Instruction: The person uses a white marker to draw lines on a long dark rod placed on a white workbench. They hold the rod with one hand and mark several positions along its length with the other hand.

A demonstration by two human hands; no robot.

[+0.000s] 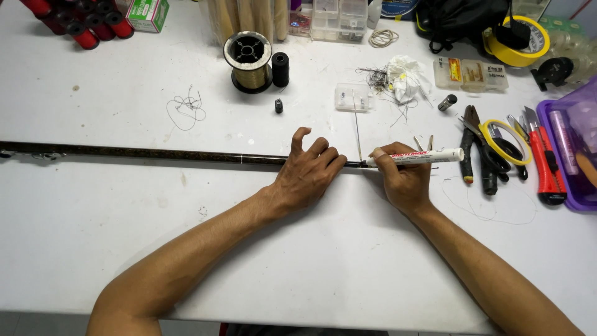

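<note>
A long dark rod lies across the white table from the left edge to the middle. My left hand rests palm down on the rod near its right end, fingers spread over it. My right hand holds a white marker pen sideways, its tip touching the rod's end just right of my left fingers. A thin wire stands up from that spot.
Pliers, cutters and a yellow tape ring lie right of my right hand, with a red utility knife and a purple tray. A spool of gold line, black spools, small clear boxes and red tubes sit farther back.
</note>
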